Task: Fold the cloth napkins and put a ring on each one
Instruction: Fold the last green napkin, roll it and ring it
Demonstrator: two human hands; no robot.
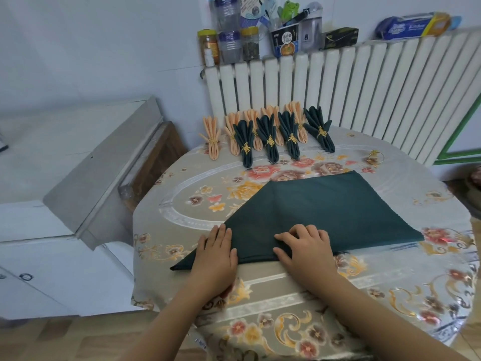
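A dark green napkin (325,212) lies flat on the table, folded into a wide triangle with its long edge toward me. My left hand (216,252) rests flat on its left part, fingers together. My right hand (303,247) presses on the near edge at the middle, fingers bent, pinching the cloth. A loose gold ring (374,155) lies at the far right of the table. Along the far edge stand several folded napkins with gold rings, dark green ones (268,138) in front and peach ones (211,138) behind.
The table wears a floral cloth (286,303). A white radiator (364,87) rises behind it, its top shelf crowded with jars, bottles and boxes. A grey-white cabinet (86,162) stands close to the table's left side.
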